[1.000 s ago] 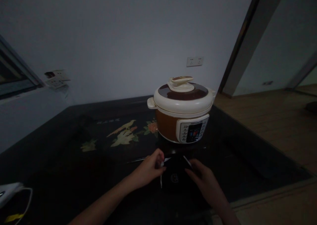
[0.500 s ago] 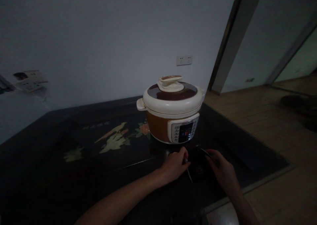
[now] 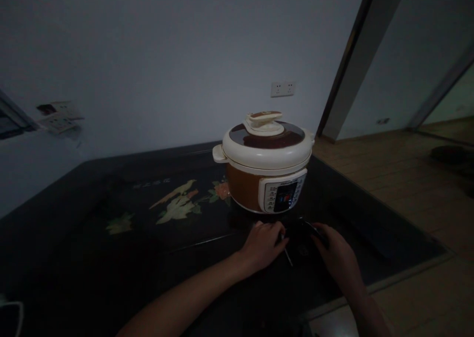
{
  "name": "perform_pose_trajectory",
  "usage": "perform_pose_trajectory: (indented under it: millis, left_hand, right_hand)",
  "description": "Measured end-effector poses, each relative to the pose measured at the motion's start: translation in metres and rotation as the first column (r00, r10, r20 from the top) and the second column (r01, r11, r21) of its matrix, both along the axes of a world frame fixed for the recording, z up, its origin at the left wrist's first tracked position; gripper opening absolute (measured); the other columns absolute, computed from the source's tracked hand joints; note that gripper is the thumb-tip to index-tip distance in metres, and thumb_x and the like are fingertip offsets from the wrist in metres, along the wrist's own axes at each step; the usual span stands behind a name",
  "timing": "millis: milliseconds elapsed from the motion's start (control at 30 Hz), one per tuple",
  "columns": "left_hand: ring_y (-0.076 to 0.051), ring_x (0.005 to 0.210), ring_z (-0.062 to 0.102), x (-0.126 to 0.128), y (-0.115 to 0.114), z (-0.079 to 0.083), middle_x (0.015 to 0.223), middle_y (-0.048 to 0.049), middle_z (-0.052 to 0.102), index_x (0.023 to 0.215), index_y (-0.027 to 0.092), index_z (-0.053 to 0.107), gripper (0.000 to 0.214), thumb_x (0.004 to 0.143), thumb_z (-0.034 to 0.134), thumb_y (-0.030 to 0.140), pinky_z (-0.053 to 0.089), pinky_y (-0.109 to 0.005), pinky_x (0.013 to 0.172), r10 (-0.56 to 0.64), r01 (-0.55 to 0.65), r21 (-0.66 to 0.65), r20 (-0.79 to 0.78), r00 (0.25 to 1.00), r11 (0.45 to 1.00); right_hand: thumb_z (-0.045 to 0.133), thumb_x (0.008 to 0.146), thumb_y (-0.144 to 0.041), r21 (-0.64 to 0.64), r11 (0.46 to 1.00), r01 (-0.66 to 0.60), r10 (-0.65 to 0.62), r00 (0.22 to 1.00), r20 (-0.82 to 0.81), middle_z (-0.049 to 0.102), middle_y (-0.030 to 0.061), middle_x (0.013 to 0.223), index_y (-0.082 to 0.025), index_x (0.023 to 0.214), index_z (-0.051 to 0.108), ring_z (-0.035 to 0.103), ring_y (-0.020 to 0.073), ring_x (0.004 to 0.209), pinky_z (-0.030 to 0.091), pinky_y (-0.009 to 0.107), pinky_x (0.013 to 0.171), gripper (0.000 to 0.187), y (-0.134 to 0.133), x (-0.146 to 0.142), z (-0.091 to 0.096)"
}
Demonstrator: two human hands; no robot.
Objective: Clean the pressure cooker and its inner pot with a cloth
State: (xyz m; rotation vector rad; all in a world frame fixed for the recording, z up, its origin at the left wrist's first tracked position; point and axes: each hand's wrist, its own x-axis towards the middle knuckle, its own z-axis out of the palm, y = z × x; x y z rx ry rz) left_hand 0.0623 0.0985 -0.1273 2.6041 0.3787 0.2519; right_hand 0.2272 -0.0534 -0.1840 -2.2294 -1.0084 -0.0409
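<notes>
Both my hands are at a black object (image 3: 302, 250) low in front of the cooker; a faint mark shows on its face, and its kind is too dark to make out. My left hand (image 3: 262, 245) is closed at its left side, where a thin pale edge or strip (image 3: 288, 258) runs down from the fingers. Around its right side, by a glossy curved edge, the fingers of my right hand (image 3: 338, 255) are wrapped. Just beyond stands an electric pressure cooker (image 3: 242, 184), cream and brown, lid on, control panel (image 3: 284, 196) facing me.
The dark table (image 3: 129, 268) bears a bird-and-flower picture (image 3: 177, 203). A long dark shape (image 3: 361, 226) lies at right. On the wall behind is a double socket (image 3: 282, 89). A pale-rimmed item (image 3: 15, 312) shows at lower left. Wooden floor (image 3: 374, 171) lies beyond the right edge.
The view has shifted slightly left, so the cooker and table appear farther right. My hands keep their hold on the black object, with only slight movement.
</notes>
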Motion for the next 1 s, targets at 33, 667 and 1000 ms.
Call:
perform_pose_trajectory:
  millis: [33, 667, 1000]
  left_hand:
    - [-0.017, 0.079, 0.061, -0.004, 0.001, 0.002, 0.084, 0.0004, 0.067, 0.104, 0.021, 0.058, 0.015, 0.093, 0.055, 0.030, 0.042, -0.031, 0.082, 0.000, 0.000, -0.007, 0.010, 1.000, 1.000]
    - [-0.016, 0.066, 0.051, -0.118, 0.041, -0.012, 0.068, -0.0003, 0.054, 0.077, 0.017, 0.057, 0.033, 0.094, 0.042, 0.041, 0.037, -0.027, 0.064, 0.438, -0.272, -0.546, 0.200, 0.876, 0.792]
    - [-0.012, 0.052, 0.036, -0.127, 0.038, -0.019, 0.052, 0.0033, 0.037, 0.055, 0.020, 0.040, 0.062, 0.094, 0.027, 0.067, 0.029, -0.028, 0.057, 0.389, -0.123, -0.589, 0.350, 0.852, 0.799]
  right_hand:
    - [0.044, 0.088, -0.041, -0.005, 1.000, -0.001, 0.001, 1.000, 0.001, 0.068, 0.0101, 0.111, -0.021, 0.112, 0.061, 0.065, 0.0273, 0.101, 0.050, 0.041, 0.085, 0.035, 0.000, 0.001, 0.000]
    - [0.042, 0.093, -0.051, 0.242, 0.970, -0.004, -0.074, 0.946, 0.316, 0.067, 0.0132, 0.100, -0.018, 0.101, 0.067, 0.062, 0.0303, 0.093, 0.049, 0.045, 0.081, 0.042, 0.008, -0.012, 0.045]
    - [0.030, 0.101, -0.054, 0.119, 0.282, -0.952, 0.959, 0.281, -0.026, 0.061, 0.0024, 0.062, -0.019, 0.063, 0.056, 0.057, 0.0126, 0.061, 0.042, 0.025, 0.062, 0.058, 0.101, -0.157, 0.052]
